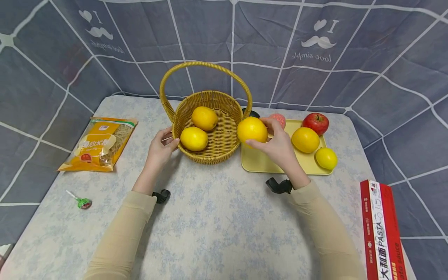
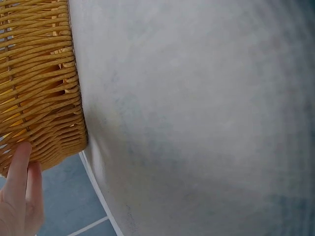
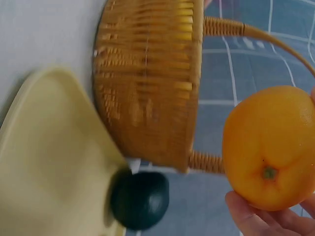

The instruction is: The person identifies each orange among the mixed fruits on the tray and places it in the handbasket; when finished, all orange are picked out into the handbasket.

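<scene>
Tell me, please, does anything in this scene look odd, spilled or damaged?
The lettering on the tile-patterned backdrop behind the basket reads backwards, as if mirrored, which looks odd. I see nothing spilled or damaged.

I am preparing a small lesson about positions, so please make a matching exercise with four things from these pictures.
1. Right hand
2. Red apple
3. Left hand
4. Lollipop

A. touching the basket
B. at the far right corner of the tray
C. on the tablecloth, nearer the person than the orange packet
D. holding a yellow-orange fruit

Pairs: 1-D; 2-B; 3-A; 4-C
</scene>
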Tool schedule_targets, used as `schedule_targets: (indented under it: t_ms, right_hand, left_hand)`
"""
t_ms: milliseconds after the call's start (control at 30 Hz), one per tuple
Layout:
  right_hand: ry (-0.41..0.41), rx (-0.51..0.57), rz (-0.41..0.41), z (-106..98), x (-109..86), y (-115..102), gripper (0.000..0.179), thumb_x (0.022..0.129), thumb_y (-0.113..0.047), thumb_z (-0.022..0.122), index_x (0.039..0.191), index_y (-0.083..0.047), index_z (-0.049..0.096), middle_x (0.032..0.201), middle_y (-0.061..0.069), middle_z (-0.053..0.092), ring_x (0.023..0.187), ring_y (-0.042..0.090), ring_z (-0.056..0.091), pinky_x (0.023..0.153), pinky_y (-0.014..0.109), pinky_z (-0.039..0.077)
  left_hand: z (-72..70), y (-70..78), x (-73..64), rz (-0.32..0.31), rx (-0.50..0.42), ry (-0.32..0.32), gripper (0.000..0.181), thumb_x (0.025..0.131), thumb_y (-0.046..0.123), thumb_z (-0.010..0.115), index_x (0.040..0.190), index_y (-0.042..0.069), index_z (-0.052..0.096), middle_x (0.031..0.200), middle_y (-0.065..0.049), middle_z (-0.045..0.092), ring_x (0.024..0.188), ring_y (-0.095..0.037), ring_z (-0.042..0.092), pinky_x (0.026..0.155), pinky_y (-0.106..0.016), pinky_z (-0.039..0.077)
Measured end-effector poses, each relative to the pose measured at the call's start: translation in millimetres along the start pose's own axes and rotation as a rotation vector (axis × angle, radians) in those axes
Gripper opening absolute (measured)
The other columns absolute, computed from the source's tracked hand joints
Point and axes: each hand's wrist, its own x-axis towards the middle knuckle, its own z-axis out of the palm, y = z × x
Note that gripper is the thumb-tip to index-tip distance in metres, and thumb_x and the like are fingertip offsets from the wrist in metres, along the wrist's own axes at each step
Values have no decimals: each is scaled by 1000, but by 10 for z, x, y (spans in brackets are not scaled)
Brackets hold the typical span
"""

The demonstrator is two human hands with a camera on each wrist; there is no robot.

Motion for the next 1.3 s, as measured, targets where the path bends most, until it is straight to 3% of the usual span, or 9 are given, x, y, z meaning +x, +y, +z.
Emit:
schedule_targets:
  t_ms: [200,367,633,1100,1300]
  right_hand:
    - [-71,14,-33,249,94,-155,81,78,-31,84,144,-10,43,140,11,52,128,25,49,107,44,49]
    - [-82,-2,-48,467,223,-207,81,78,-31,83,145,-11,42,142,11,52,128,24,51,106,42,49]
    - [-80,-134,-49,750,459,-208,80,79,-35,81,145,-11,41,143,11,51,124,30,53,103,45,50]
    - [-184,-282,12,847,689,-154,80,83,-33,80,146,-7,39,146,13,49,129,32,50,107,44,47]
    - [-172,-284,6,917,730,-160,80,84,-31,79,147,-5,37,145,15,49,128,32,51,108,44,47]
  left_hand:
    - [2,20,-3,-17,-2,4,58,103,15,52,156,12,28,151,-17,39,139,-28,43,108,-39,50]
    - [9,26,1,-14,-1,3,58,103,14,52,156,12,28,151,-17,39,139,-27,43,108,-39,50]
    - [10,18,-6,-8,-1,6,59,103,16,52,156,12,28,151,-16,39,139,-27,43,108,-38,50]
    - [35,4,17,-6,12,11,58,102,16,53,155,13,30,151,-16,40,138,-27,43,107,-39,51]
    - [12,22,-16,-21,0,1,59,103,16,53,156,14,28,151,-16,39,140,-28,42,109,-41,49]
